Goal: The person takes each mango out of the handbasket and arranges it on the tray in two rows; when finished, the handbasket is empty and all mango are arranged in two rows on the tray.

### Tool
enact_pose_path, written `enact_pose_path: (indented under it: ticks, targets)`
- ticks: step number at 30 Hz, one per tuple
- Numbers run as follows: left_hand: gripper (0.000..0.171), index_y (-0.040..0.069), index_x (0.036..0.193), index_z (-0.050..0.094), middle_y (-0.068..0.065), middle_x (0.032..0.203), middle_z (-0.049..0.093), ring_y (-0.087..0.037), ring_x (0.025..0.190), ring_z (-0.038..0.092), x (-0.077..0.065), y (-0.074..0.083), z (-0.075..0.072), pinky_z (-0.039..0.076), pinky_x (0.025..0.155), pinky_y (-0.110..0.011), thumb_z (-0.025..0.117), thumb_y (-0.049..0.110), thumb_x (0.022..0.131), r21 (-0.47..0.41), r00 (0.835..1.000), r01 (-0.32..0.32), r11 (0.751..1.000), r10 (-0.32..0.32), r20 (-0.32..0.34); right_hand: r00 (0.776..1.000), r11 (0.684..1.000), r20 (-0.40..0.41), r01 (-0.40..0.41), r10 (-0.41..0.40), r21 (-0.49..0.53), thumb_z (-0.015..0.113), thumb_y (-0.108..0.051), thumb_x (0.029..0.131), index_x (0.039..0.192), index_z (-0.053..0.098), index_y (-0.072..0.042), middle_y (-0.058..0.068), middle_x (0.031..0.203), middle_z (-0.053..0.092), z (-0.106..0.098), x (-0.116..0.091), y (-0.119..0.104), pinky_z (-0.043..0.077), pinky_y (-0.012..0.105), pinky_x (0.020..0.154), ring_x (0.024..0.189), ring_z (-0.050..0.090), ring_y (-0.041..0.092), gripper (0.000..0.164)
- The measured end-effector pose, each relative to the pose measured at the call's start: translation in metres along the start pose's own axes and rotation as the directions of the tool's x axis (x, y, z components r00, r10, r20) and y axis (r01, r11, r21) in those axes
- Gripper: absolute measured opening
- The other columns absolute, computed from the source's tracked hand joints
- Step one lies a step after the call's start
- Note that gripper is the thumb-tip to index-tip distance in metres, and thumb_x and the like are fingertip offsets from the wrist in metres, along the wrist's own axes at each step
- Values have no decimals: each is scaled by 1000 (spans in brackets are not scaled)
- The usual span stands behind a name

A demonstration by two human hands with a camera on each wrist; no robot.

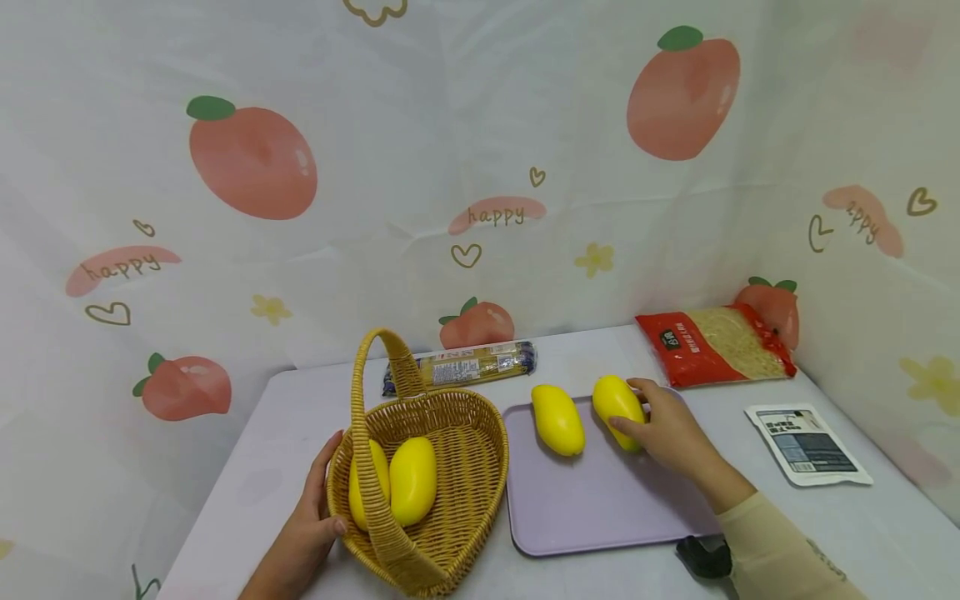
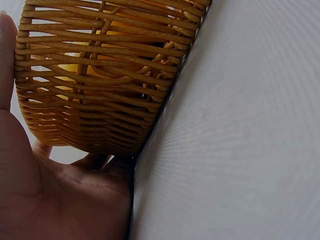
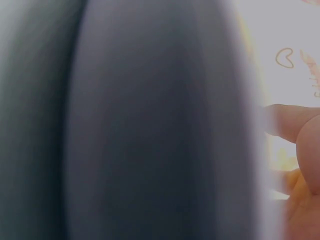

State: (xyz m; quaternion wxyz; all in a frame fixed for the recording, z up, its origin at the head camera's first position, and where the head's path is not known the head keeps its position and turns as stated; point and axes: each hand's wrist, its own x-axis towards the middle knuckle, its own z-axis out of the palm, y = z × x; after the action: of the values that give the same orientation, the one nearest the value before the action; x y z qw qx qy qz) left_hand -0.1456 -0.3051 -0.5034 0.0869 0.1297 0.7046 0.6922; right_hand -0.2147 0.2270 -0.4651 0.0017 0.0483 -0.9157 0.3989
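A wicker basket (image 1: 468, 433) with a tall arched handle stands on the left side of the table, two yellow mangoes (image 1: 413, 481) inside it. Around its left side my left hand (image 1: 303, 521) holds the wall, thumb near the rim; the left wrist view shows the palm close against the woven side (image 2: 100, 75). On the purple tray (image 1: 577, 517) lie two more mangoes. One mango (image 1: 558, 420) is untouched; the other mango (image 1: 617, 402) is between the thumb and fingers of my right hand (image 1: 671, 429). A blurred dark shape covers most of the right wrist view.
Behind the basket lies a long clear-wrapped package (image 1: 480, 364). A red bag with pale contents (image 1: 716, 343) lies at the back right, and a flat white packet (image 1: 808, 444) is right of the tray. A black object (image 1: 703, 557) sits by the tray's front right corner.
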Motion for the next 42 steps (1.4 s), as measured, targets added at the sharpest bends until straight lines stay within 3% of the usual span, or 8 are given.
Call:
enact_pose_path:
  ticks: [9, 21, 33, 42]
  targets:
    - [109, 37, 175, 2, -5, 179, -5, -4, 154, 21, 0, -1, -1, 30, 114, -17, 81, 42, 101, 22, 1000, 23, 999, -23, -7, 1000, 1000, 4, -25, 25, 5, 82, -29, 100, 156, 41, 12, 37, 145, 53, 0, 0, -1, 59, 58, 93, 122, 61, 52, 80]
    - [109, 33, 176, 0, -6, 179, -4, -4, 154, 22, 0, -2, -2, 30, 114, -18, 80, 41, 102, 19, 1000, 3, 1000, -3, 2, 999, 999, -23, -47, 46, -26, 81, -32, 101, 158, 40, 9, 37, 146, 51, -5, -2, -10, 58, 61, 93, 120, 60, 52, 82]
    - [109, 31, 176, 0, -7, 179, -2, -5, 154, 25, 0, -2, -2, 33, 114, -19, 80, 40, 102, 0, 1000, -7, 1000, 7, 4, 998, 1000, -67, -14, 13, -4, 77, -37, 103, 163, 38, 4, 36, 151, 49, -21, -7, -19, 51, 70, 99, 133, 51, 58, 82]
    - [109, 31, 176, -1, -6, 179, -4, -5, 155, 21, 1, -1, -2, 30, 114, -18, 79, 41, 102, 5, 1000, -1, 1000, 1, 7, 992, 996, -120, 54, -46, 70, 67, -45, 110, 164, 36, 3, 36, 153, 48, -38, -13, -31, 48, 71, 102, 136, 50, 59, 79]
